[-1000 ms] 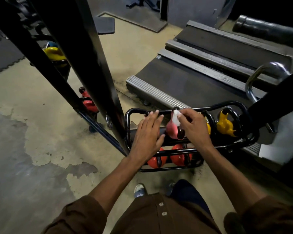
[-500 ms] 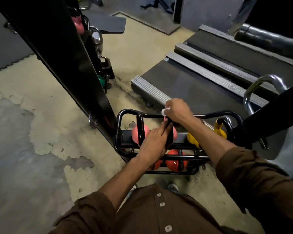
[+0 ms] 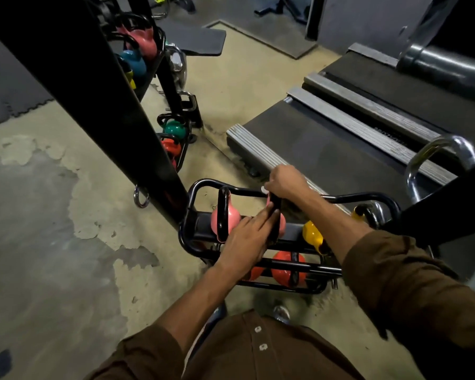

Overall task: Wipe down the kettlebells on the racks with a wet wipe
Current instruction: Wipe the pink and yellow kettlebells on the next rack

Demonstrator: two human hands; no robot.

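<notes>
The concrete floor (image 3: 52, 242) is painted beige, and the paint has worn away in ragged patches to bare grey, most of all along its left side. A dark foam mat (image 3: 8, 86) with a toothed interlocking edge covers the floor's far left corner. A broad black steel post (image 3: 93, 91) slants down across the scene, with a metal ring (image 3: 141, 197) hanging near its foot. On the right lies a treadmill (image 3: 340, 149) with a dark belt and ribbed grey side rails (image 3: 261, 152). A chrome tube (image 3: 433, 157) curves up beside it. A grey wall (image 3: 368, 15) closes the far end. The light is dim.
</notes>
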